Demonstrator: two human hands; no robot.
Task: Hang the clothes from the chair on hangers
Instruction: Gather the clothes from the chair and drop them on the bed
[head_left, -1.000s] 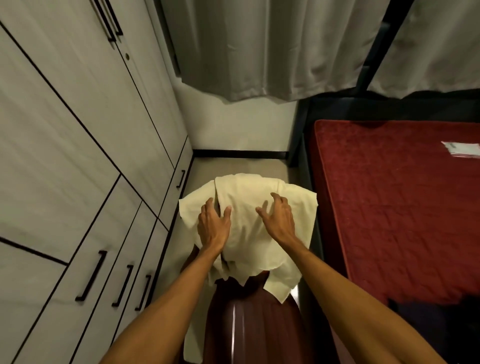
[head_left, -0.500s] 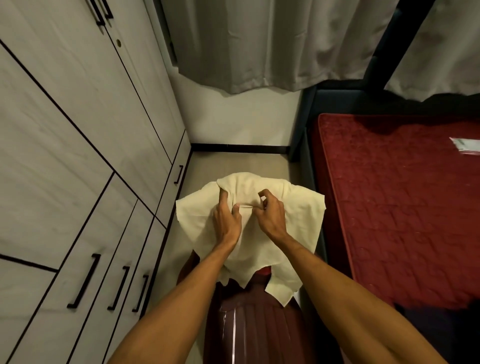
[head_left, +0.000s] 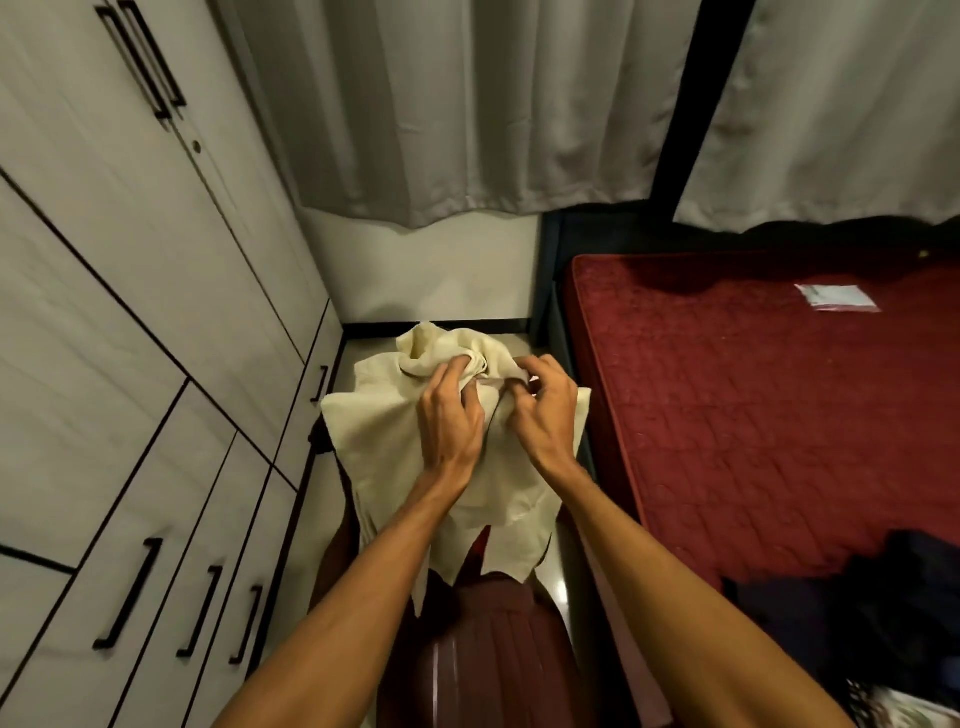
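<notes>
beside the wardrobe (head_left: 156, 312), left hand (head_left: 449, 421) and right hand (head_left: 545, 415), flat a second ago, now clamp fingers (head_left: 449, 374) on the bunched cream shirt (head_left: 374, 431), ready to lift it off the chair (head_left: 498, 654).

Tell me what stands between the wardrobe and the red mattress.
A maroon chair draped with a cream shirt stands there, seen in the head view.

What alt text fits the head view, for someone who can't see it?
The left hand and right hand grip the bunched top of a cream shirt draped over a dark red chair. A wardrobe stands at left, a red bed at right, curtains ahead.
</notes>
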